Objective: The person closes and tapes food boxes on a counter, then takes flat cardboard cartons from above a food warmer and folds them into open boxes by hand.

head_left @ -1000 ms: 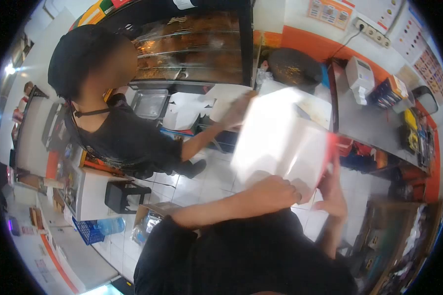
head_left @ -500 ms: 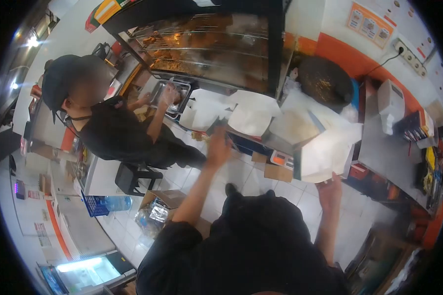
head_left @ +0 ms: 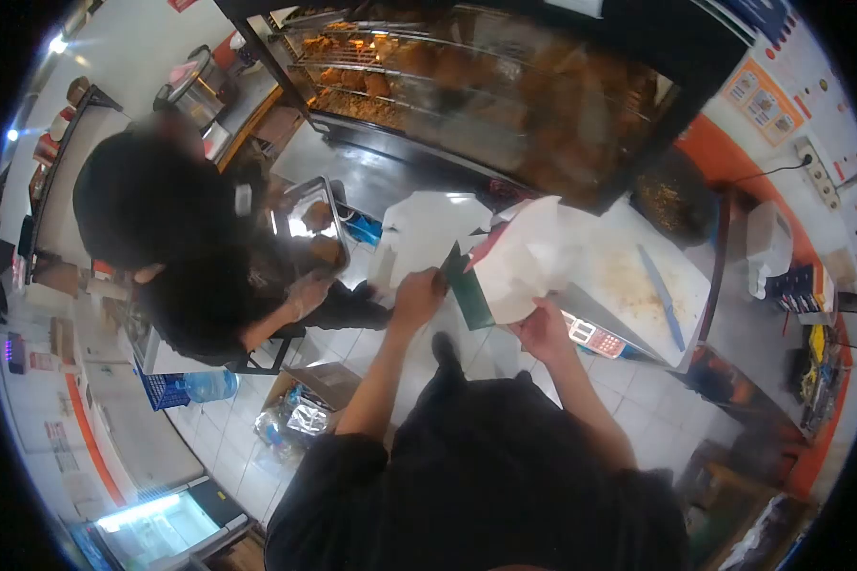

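Between my hands is a paperboard takeaway box (head_left: 516,276), white inside with green and red outer sides, its flaps partly folded up. My left hand (head_left: 417,299) is closed at the box's green flap on the left. With thumb and fingers, my right hand (head_left: 546,330) grips the near right edge of the same box. Just behind it, a second white box (head_left: 428,228) lies opened out on the counter. To the right a knife (head_left: 663,295) rests on a stained white cutting board (head_left: 611,249). A scale with a lit display (head_left: 595,336) sits below the board's near edge.
At left a co-worker (head_left: 162,219) in dark clothes bends over a metal tray (head_left: 338,224) of food, one hand in a clear glove. A glass warming cabinet (head_left: 467,76) stands behind the counter. An open carton (head_left: 319,395) of wrapped items is on the floor.
My right hand has brought the box leftward from the right side, and my left hand now meets its flap. The cutting board and knife show more fully. The co-worker has bent lower.
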`<state>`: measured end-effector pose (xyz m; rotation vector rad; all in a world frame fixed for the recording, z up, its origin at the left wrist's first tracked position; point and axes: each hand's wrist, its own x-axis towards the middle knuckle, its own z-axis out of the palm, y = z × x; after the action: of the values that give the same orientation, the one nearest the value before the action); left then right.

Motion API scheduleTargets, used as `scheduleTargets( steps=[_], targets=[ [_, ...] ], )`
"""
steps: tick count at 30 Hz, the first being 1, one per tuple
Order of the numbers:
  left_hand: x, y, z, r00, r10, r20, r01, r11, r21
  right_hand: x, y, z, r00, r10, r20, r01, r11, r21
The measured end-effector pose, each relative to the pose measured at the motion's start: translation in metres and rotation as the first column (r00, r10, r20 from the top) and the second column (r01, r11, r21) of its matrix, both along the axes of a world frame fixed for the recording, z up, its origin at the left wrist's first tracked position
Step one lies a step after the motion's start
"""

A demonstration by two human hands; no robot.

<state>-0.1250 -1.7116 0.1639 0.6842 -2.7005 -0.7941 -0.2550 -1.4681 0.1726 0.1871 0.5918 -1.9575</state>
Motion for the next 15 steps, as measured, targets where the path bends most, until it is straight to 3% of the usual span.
scheduleTargets(
  steps=[2,3,5,8,10,12,13,15],
  targets=[
    [0.024,-0.003,-0.008,0.990,0.068,-0.122,-0.043,0.980,0.197,0.003,-0.035,-0.017,0.998,0.065,0.005,-0.065,0.998,0.014],
    [0.037,-0.002,-0.004,0.991,0.069,-0.114,-0.044,0.977,0.209,0.004,-0.051,-0.031,0.998,0.064,0.013,-0.064,0.998,0.026],
    [0.061,0.000,0.025,0.979,0.200,0.023,-0.196,0.918,0.344,0.006,-0.085,-0.057,0.988,0.114,0.104,-0.114,0.993,-0.002],
    [0.098,-0.008,0.040,0.943,0.272,0.193,-0.333,0.795,0.507,0.009,-0.142,-0.086,0.987,0.158,0.030,-0.160,0.983,0.090],
    [0.124,-0.012,0.022,0.953,0.217,0.209,-0.294,0.821,0.489,0.014,-0.178,-0.094,0.987,0.159,0.017,-0.160,0.984,0.077],
    [0.144,-0.015,0.008,0.967,0.127,0.222,-0.212,0.880,0.424,0.017,-0.211,-0.092,0.999,-0.035,-0.036,0.038,0.995,0.092],
    [0.149,-0.015,0.003,0.965,0.128,0.227,-0.217,0.878,0.427,0.012,-0.224,-0.106,0.999,-0.032,-0.031,0.035,0.995,0.097],
    [0.158,-0.012,-0.004,0.967,0.147,0.209,-0.244,0.771,0.588,0.008,-0.249,-0.146,0.942,-0.254,-0.219,0.295,0.938,0.181]
  ],
)
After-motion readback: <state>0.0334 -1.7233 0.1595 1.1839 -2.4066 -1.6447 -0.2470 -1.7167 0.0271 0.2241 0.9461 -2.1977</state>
